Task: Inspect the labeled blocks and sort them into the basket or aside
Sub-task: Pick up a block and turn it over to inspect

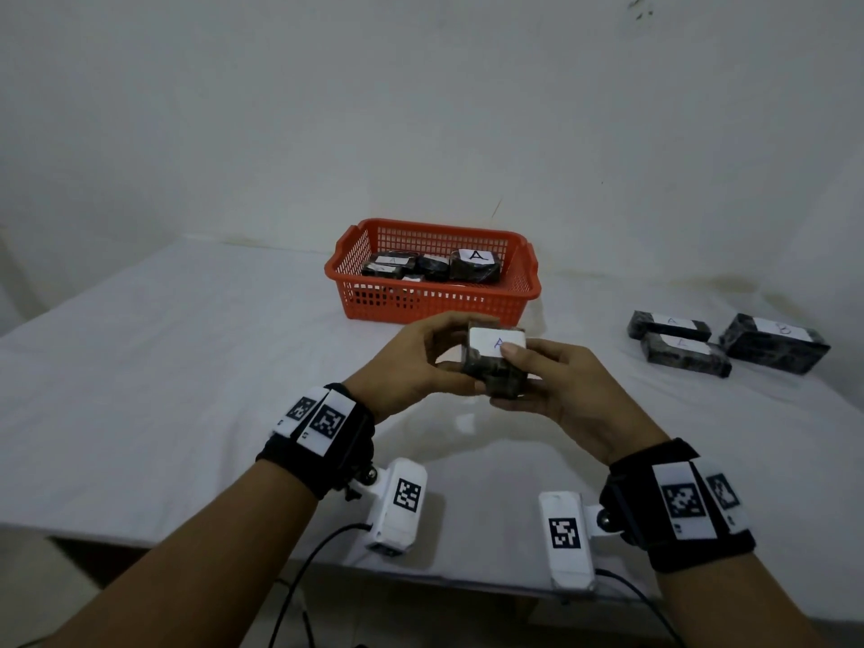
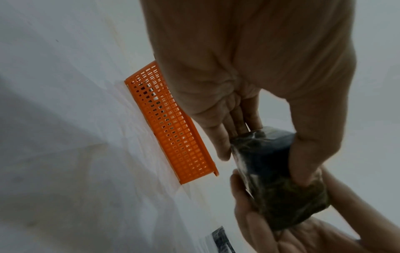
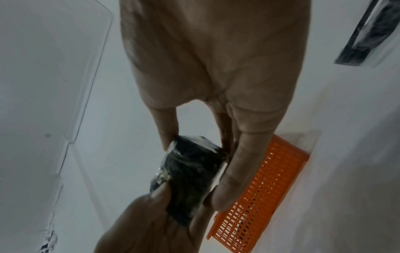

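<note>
The left hand (image 1: 411, 362) and right hand (image 1: 561, 390) both pinch one dark wrapped block (image 1: 495, 362) above the desk (image 1: 163, 367), its white "A" label up. The orange basket (image 1: 435, 301) lies straight ahead, just beyond; three labeled blocks (image 1: 724, 341) sit well right.

a white cloth (image 1: 187, 367) covers the table before a pale wall (image 1: 421, 109).

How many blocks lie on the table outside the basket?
3, all at the right: a far block, a near block beside it, and a larger block rightmost.
</note>
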{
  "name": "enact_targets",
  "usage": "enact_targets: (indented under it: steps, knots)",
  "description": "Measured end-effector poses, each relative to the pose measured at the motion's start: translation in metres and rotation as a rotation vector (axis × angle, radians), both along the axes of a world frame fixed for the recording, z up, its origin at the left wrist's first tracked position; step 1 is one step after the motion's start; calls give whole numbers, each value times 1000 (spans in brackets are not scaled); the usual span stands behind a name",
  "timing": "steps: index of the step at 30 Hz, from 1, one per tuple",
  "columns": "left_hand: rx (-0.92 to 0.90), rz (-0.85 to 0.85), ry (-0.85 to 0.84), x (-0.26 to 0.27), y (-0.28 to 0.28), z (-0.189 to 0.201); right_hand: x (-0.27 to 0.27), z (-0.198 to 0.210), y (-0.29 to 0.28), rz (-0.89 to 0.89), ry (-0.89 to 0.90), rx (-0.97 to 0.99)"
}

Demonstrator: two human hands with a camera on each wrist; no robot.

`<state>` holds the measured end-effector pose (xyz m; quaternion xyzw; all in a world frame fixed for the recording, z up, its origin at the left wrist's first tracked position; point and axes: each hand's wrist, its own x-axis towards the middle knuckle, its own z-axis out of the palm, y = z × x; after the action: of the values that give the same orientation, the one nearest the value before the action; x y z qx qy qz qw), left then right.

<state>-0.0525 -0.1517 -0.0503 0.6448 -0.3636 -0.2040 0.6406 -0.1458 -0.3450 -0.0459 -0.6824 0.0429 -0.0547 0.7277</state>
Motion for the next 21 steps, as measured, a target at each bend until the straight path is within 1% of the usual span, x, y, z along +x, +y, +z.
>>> enact_targets:
  steps: [2,4,6,8,11,16,21]
  knots:
    - [17,9,44,-2,-2,1,-2,-1,-1,-8,-42,-44]
    - [-9,46,74,-5,-5,1,-4,-3,-1,-12,-62,-79]
    - [-24,123,60,-7,-8,-1,-6,-5,-1,-25,-54,-84]
    - [-6,170,12,-7,-12,-3,-5,-5,-1,-30,-28,-86]
    - [-5,155,-13,-10,-12,-4,-6,-3,-1,-49,-11,-80]
    - [-50,80,70,-13,-11,-5,-5,0,-2,-75,-55,-114]
    - [-26,116,37,-10,-8,-3,-8,-7,-3,-3,-52,-105]
